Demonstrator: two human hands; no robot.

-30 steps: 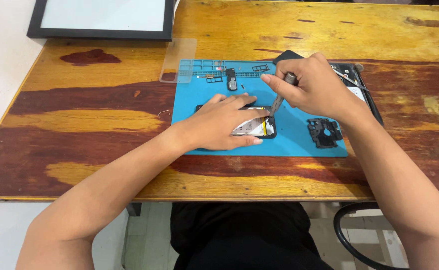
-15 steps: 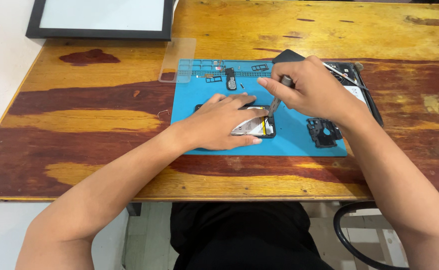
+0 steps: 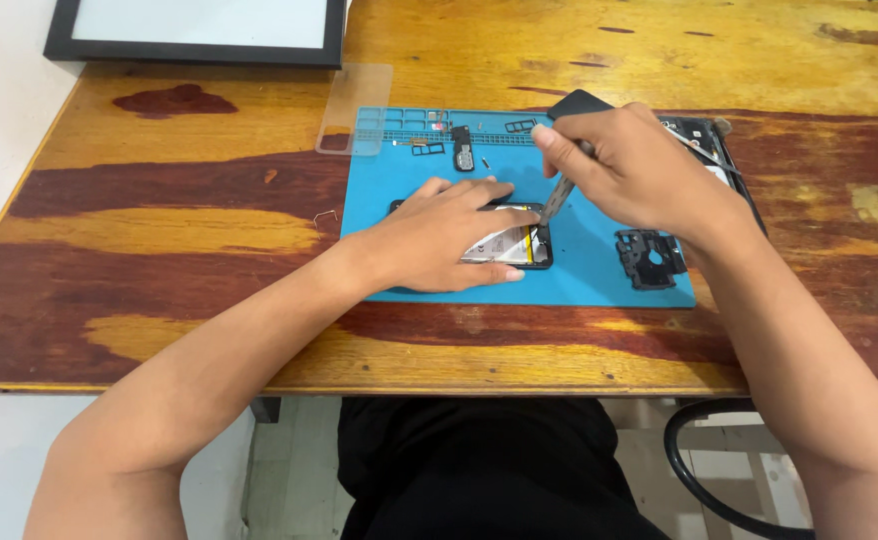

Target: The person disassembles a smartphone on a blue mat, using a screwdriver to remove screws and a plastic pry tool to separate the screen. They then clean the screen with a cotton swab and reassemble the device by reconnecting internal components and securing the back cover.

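1. An opened phone, its back cover off and the pale battery exposed, is seen lying on a blue mat near the middle of the wooden worktop.
2. The left hand is laid flat and open over the left part of the phone, fingers spread, pressing it onto the mat.
3. The right hand is closed around a thin metal tool, whose tip is set at the phone's far right corner.
4. A small black part is noted on the mat, just right of the phone.
5. Small parts are ranged along the mat's far edge.
6. A black-framed panel lies at the far left of the worktop, well apart from the mat.
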